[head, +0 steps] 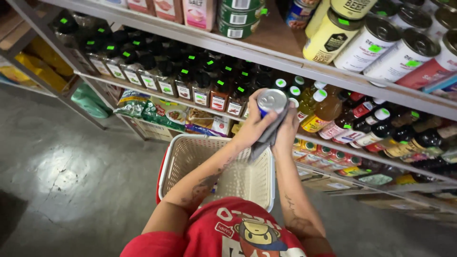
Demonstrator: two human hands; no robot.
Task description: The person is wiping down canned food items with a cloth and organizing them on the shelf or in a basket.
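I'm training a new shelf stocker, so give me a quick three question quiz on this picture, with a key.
1. True or false: the can is held above the basket.
2. What presses the grey cloth to the can? A the left hand, B the right hand, C neither.
3. What colour are the stickers on the dark bottles' caps?

Key: 1 true. 2 B. 3 green.

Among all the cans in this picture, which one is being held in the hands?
The small can with a silver top, held between the left hand and right hand with a grey cloth. The other cans lie on the top shelf.
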